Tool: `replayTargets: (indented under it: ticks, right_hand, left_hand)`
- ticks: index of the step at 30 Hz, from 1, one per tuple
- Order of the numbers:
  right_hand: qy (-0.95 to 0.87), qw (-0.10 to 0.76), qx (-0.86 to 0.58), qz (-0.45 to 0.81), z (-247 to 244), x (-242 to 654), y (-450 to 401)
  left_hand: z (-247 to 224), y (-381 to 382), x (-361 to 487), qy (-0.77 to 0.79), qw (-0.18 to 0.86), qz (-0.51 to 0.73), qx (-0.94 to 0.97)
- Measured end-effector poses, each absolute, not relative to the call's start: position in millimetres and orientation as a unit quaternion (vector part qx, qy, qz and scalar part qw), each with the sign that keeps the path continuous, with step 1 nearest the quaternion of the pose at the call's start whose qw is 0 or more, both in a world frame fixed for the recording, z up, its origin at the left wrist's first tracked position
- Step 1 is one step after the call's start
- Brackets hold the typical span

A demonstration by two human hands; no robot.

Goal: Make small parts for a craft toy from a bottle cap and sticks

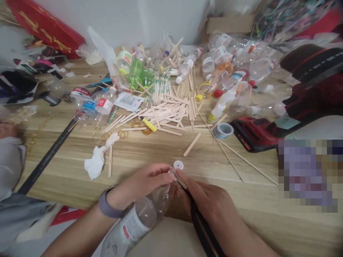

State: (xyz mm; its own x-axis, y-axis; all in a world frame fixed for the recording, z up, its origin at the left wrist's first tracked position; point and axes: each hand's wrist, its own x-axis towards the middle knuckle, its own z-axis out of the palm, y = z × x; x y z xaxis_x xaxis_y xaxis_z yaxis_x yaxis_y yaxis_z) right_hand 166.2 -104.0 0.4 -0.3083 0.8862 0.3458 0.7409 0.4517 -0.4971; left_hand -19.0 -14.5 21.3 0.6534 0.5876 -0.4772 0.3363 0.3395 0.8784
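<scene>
A clear plastic bottle (134, 225) with a white label lies tilted below my left forearm, its neck end raised toward my fingers. My left hand (154, 180) is closed around the bottle's neck end. Close against it, my right hand (205, 198) is closed on a dark, long-handled tool (199, 228), whose thin tip meets the bottle's neck end; what kind of tool it is I cannot make out. Just beyond my fingertips a small white disc (178, 165) with a central hole lies on the wooden table (150, 151).
Wooden sticks (171, 112) and a yellow-handled screwdriver (149, 124) lie mid-table. Plastic bottles (221, 53) crowd the back. A red-black power tool (254, 134) and tape roll (224, 130) are at the right. Crumpled tissue (95, 162) lies left; another person's sleeve (10, 164) is at far left.
</scene>
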Motion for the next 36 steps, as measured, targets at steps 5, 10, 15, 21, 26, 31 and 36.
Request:
replayTargets:
  ticks: [5,10,15,21,26,31,36]
  right_hand:
    - [-0.814,0.262,-0.505,0.117,6,167,-101]
    - [-0.820,0.247,-0.501,0.124,5,168,-103]
    - [-0.818,0.255,-0.503,0.116,6,168,-103]
    - [-0.824,0.214,-0.511,0.123,9,169,-102]
    - [-0.816,0.205,-0.533,0.085,12,166,-106]
    - [-0.819,0.205,-0.534,0.042,11,163,-108]
    - [-0.823,0.214,-0.526,-0.017,17,159,-105]
  left_hand:
    - [19,-14,-15,0.395,0.756,0.103,0.511]
    - [19,-14,-15,0.413,0.756,0.105,0.498]
    - [24,-15,-13,0.404,0.736,0.108,0.532]
    - [30,-17,-11,0.397,0.687,0.087,0.603]
    - [35,-20,-11,0.428,0.598,0.057,0.675]
    - [34,-21,-9,0.426,0.609,0.060,0.666]
    - [30,-21,-10,0.427,0.626,0.072,0.648]
